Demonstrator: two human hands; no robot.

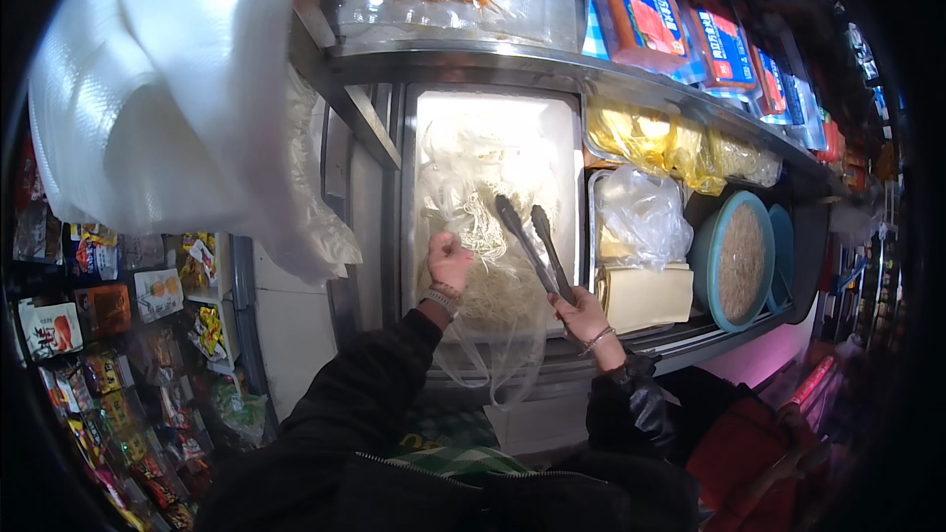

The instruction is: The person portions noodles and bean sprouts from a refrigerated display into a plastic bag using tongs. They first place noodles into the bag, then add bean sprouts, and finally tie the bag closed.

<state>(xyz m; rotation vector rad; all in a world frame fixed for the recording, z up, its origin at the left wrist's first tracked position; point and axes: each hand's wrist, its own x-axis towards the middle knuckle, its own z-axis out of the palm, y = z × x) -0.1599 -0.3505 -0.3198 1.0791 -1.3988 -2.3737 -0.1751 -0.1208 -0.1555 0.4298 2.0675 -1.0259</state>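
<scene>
My right hand (581, 315) grips a pair of dark tongs (532, 248) near their joined end, and their two tips stand apart over a white bin (567, 167). Pale, thin noodle-like strands (483, 227) lie in the bin, beside the tongs' tips. At the strands' left, my left hand (450, 264) is closed, its fingers pinched on a clear plastic bag (507, 345). The bag spreads over the near part of the bin and droops past its front edge. Exactly where the fingers meet the film is hard to make out.
Right of the bin are a bagged stack of pale sheets (645, 294) and a blue-green tub (741, 261). A metal shelf edge (453, 61) runs above the bin, with packaged sausages (645, 20) on it. Plastic bags (177, 89) hang upper left. Someone in red (744, 463) is at lower right.
</scene>
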